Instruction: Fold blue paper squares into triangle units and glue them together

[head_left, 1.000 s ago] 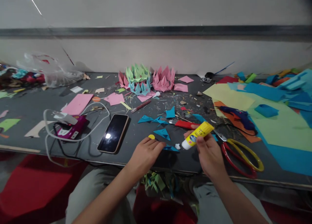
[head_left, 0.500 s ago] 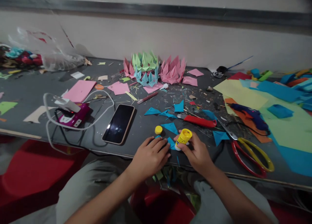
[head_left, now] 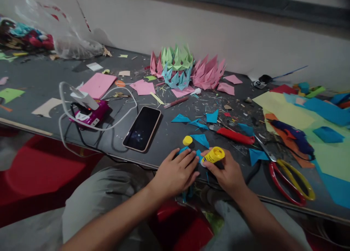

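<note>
A: Gluing, it seems! The right hand (head_left: 228, 171) pinches a yellow-and-white plastic glue stick (head_left: 214, 155), tilted, white end down beside the left hand (head_left: 176, 172).

B: And that left lies flat, fingers loosely together, over blue folded paper (head_left: 199, 155). Next stroke likely calls for steady pressure there.

A: The paper's mostly covered, bright patches peeking past the fingertips, its outline impossible to tell.

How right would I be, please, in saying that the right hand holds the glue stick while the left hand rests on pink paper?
Not quite: the paper under the left hand is blue, not pink, as the head view shows. The right hand does hold the glue stick.
</note>
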`<state>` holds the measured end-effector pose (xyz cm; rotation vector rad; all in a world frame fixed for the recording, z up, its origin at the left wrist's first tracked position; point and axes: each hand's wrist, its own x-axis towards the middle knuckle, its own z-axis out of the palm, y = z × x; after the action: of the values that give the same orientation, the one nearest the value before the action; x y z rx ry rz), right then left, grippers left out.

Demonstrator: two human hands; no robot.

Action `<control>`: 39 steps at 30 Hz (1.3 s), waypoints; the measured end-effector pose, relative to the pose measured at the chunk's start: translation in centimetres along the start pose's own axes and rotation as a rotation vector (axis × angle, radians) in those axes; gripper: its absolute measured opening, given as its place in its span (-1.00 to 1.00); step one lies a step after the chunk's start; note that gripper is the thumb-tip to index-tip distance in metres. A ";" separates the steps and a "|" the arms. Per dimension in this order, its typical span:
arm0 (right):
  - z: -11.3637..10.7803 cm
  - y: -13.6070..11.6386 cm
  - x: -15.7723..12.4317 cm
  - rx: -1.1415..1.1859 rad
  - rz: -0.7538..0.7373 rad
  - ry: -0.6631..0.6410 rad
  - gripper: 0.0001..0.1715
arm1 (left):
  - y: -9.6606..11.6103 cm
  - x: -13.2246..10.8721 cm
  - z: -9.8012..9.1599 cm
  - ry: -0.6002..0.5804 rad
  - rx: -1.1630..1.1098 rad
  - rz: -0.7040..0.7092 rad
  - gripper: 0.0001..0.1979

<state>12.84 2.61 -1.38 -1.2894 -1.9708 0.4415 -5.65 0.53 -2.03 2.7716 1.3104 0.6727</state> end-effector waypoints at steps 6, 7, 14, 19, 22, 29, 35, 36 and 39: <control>-0.2 -0.3 0.6 -0.039 -0.087 -0.037 -0.68 | 0.1 0.0 -0.1 0.006 -0.011 -0.003 -0.68; -0.2 -0.3 0.7 -0.040 -0.083 -0.037 -0.69 | 0.1 0.0 -0.1 0.008 -0.012 -0.005 -0.68; -0.4 0.2 0.5 -0.006 -0.014 -0.087 -0.72 | 0.1 0.0 -0.2 -0.009 -0.012 -0.013 -0.67; -0.4 0.4 0.0 0.217 0.216 0.258 -0.76 | 0.0 -0.1 -0.2 0.034 -0.012 -0.007 -0.67; -0.3 0.2 0.0 0.424 0.223 0.439 -0.74 | -0.2 -0.3 0.0 0.074 -0.017 0.016 -0.62; -0.5 -0.1 0.2 0.586 0.211 0.526 -0.69 | -0.3 -0.4 -1.5 0.078 -0.070 0.185 -0.87; -0.6 0.3 0.7 0.646 0.254 0.483 -0.68 | -0.4 2.0 -3.1 -0.031 -0.351 -0.034 -0.82; -0.6 0.4 0.7 0.660 0.251 0.461 -0.68 | -0.4 2.6 -2.9 -0.086 -0.342 -0.077 -0.82; -0.6 0.5 0.8 0.654 0.241 0.386 -0.65 | -0.2 4.0 -2.2 -0.176 -0.231 -0.167 -0.86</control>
<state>13.43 3.52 -0.99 -1.0768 -1.2063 0.8065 -4.43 3.25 1.39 2.4450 1.3178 0.5201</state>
